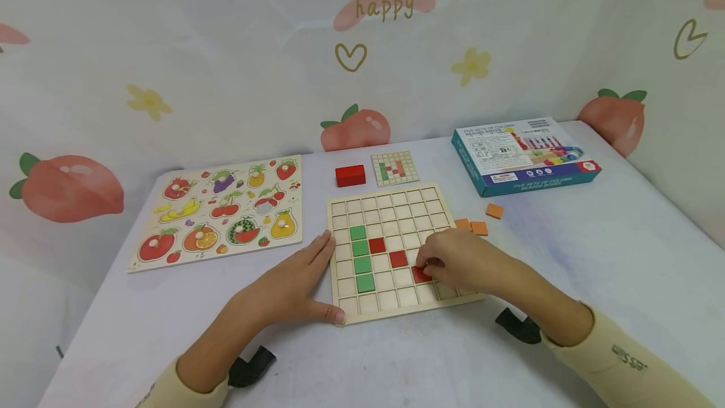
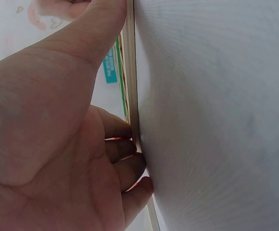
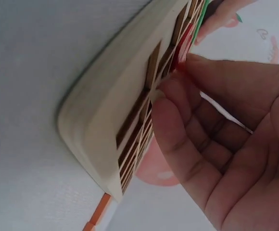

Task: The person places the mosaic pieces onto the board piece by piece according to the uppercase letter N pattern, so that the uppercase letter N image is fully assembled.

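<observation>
A wooden grid board (image 1: 428, 192) lies on the table with a column of green tiles (image 1: 361, 264) in its left part. Two red tiles (image 1: 399, 259) step down diagonally from that column. Along the same diagonal, my right hand (image 1: 461, 260) has its curled fingertips on a third red tile (image 1: 421, 274), pinching it at its cell. That tile shows partly between the fingers (image 3: 171, 120) in the right wrist view. My left hand (image 1: 291, 288) rests at the board's left side, its fingers extended along the edge and the thumb at the near corner.
Behind the board are a stack of red tiles (image 1: 350, 175) and a small pattern card (image 1: 394, 168). Several orange tiles (image 1: 479, 228) lie right of the board. A fruit peg puzzle (image 1: 218, 206) is at left, a boxed set (image 1: 523, 156) at back right.
</observation>
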Demonstrator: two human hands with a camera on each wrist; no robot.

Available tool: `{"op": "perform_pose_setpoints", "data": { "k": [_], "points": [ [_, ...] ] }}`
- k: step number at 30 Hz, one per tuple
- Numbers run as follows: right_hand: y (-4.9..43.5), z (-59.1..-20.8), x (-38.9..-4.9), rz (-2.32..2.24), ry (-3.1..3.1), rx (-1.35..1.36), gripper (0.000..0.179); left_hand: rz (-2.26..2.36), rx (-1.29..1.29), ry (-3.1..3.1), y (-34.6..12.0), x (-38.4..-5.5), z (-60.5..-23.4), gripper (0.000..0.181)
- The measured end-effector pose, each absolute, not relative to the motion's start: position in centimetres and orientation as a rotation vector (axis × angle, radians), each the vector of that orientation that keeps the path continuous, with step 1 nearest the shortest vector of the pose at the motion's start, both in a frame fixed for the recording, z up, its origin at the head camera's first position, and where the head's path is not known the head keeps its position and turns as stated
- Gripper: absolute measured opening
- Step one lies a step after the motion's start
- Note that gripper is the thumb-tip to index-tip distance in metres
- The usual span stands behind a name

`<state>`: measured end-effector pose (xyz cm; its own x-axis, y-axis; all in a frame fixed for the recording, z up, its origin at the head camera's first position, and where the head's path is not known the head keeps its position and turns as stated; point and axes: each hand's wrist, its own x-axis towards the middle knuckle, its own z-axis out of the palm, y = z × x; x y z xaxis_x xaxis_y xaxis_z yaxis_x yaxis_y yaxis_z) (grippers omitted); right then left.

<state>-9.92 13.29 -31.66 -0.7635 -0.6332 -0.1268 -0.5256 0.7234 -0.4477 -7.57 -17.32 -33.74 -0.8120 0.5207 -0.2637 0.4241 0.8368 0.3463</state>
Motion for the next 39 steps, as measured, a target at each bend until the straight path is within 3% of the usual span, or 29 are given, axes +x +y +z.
{"op": "perform_pose_setpoints", "data": {
  "k": [10,15,20,25,39],
  "points": [
    [15.5,-30.2,-10.8,-0.606,2.687,-0.943,0.015,0.395,0.714,2.665,-17.3,-7.5,-33.5,0.127],
    [18.1,-29.2,-12.6,-0.600,2.786,-0.777,0.016,0.394,0.704,2.661,-17.2,-7.6,-33.5,0.127],
    [20.5,-29.3,-14.4,-0.420,2.844,-0.506,0.033,0.411,0.698,2.656,-17.2,-7.5,-33.5,0.127],
    [22.5,-30.1,-15.5,-0.263,2.821,-0.471,0.042,0.403,0.701,2.659,-17.2,-7.5,-33.5,0.127],
    [22.9,-30.8,-16.3,-0.302,2.778,-0.467,0.016,0.399,0.712,2.664,-17.3,-7.5,-33.7,0.127]
  ]
}}
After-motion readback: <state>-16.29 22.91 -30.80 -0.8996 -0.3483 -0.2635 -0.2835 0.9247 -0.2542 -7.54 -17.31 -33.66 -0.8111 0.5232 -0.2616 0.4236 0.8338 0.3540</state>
